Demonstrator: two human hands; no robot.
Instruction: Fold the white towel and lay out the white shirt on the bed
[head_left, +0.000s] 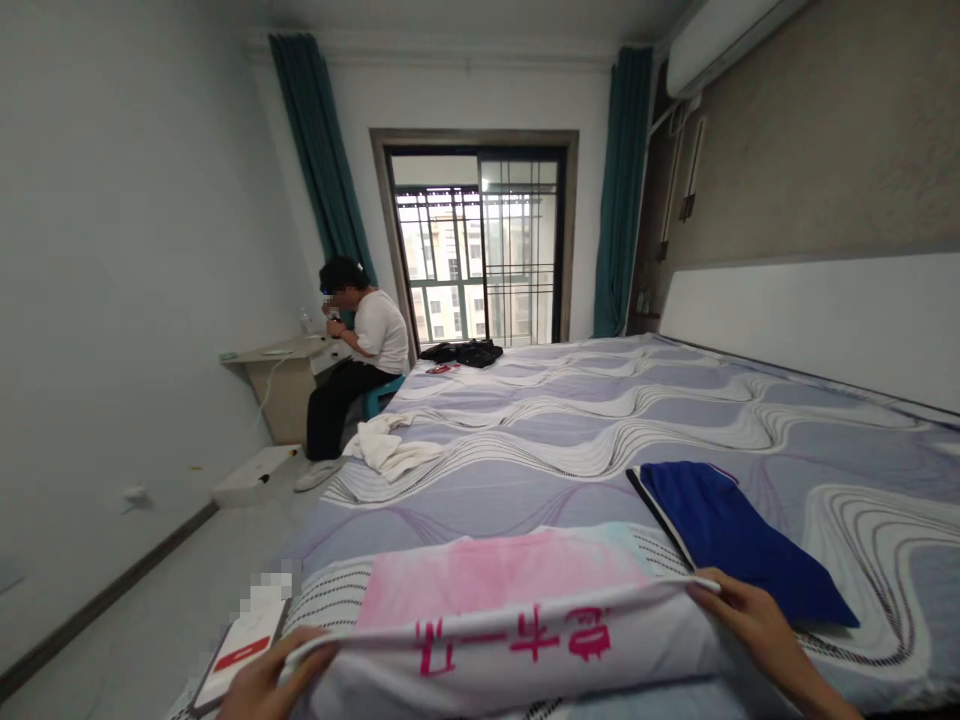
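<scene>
A thin pink and white garment (510,570) with a pale blue patch lies across the near part of the bed, its near portion lifted and folded over. Large pink characters are printed on the pale folded part. My left hand (274,675) pinches the left end of this fold, and my right hand (742,610) pinches the right end, so the edge is stretched between them. Just beyond my right hand lies a folded blue garment (742,540) with dark and white trim. Beside my left hand lies a phone (240,650) with a red bar on its lit screen.
The bed (540,445) has a wavy-patterned sheet. A white cloth (390,445) is crumpled at its left edge, and black items (465,353) lie at the far end. A person (375,335) sits at a small desk (281,365). A white box (255,475) rests on the floor.
</scene>
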